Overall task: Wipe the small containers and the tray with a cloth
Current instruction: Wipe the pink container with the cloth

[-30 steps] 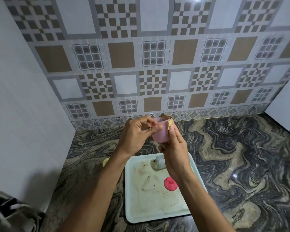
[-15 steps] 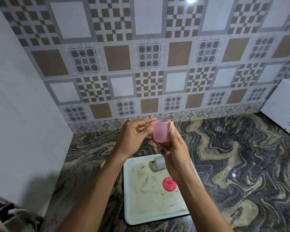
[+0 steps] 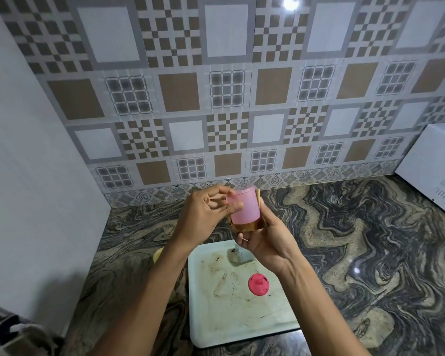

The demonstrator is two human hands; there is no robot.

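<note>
**Pink container turned more upright between both hands, over a stained tray**

Since a second ago the pink container (image 3: 243,208) has tipped so its open rim faces more upward, and the left hand's fingers have uncurled a little near that rim.

Both hands are close together, raised above the countertop (image 3: 370,240). The right hand (image 3: 265,240) cups the container from below and from the right, with a brownish-yellow cloth (image 3: 244,227) bunched between palm and container. The left hand (image 3: 203,217) has its thumb on the container's side and its fingers bent at the rim, seemingly pinching it, though blur makes the hold hard to confirm.

Directly below lies a pale tray (image 3: 242,330) marked with brown smears and crumbs. On it rest a pink lid (image 3: 258,283) and a clear small container (image 3: 235,255) on its side, partly hidden by the right hand. A white appliance (image 3: 432,165) stands at the far right.

Risks, as a judgement: the smooth container is held through loose cloth and is being turned quickly, so it could slip and drop onto the tray, striking the lid or clear container. Set down on the unwiped tray, it would pick up dirt again.
</note>
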